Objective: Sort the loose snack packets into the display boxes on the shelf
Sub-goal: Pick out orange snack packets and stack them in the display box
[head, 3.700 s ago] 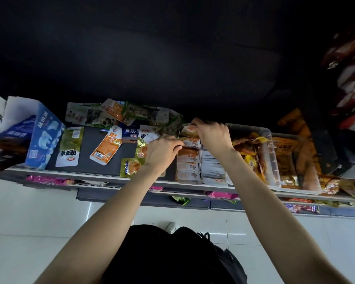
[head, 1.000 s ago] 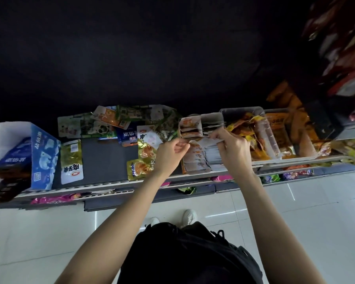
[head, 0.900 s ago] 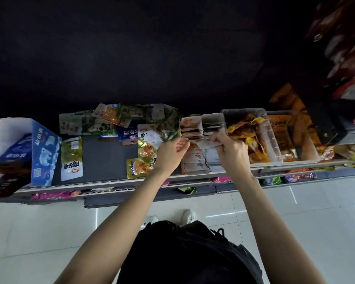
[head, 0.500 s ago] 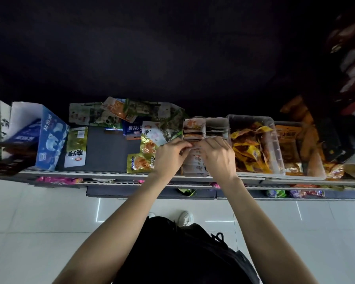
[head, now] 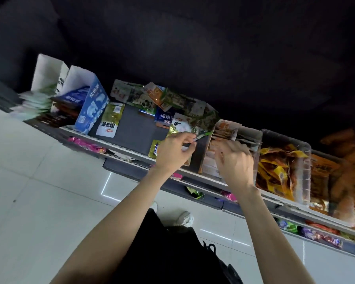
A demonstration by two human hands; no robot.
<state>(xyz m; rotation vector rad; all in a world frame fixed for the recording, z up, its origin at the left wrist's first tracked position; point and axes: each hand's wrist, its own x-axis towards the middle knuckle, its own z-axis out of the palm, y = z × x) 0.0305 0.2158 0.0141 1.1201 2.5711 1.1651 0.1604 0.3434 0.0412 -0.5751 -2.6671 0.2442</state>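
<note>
My left hand (head: pixel 173 153) hovers over the shelf (head: pixel 134 131) with thumb and fingers curled, pinching what looks like a thin snack packet (head: pixel 200 137) seen edge-on. To its right stands a small display box (head: pixel 225 129) filled with a row of orange-and-white packets. My right hand (head: pixel 235 163), blurred by motion, is over that box with its fingers loosely extended and nothing visibly held. Several loose packets (head: pixel 172 100) lie heaped at the back of the shelf. A yellow-and-white packet (head: pixel 111 119) lies flat on the left.
A blue-and-white carton (head: pixel 92 105) and white boxes (head: pixel 47 72) stand at the shelf's left end. Two clear bins (head: pixel 304 160) of yellow and orange packets sit to the right of the display box. More packets hang below the shelf edge. White floor tiles lie beneath.
The view has tilted and swung. My left hand has come away from the display box toward the left. My right hand has loosened and stays over the box.
</note>
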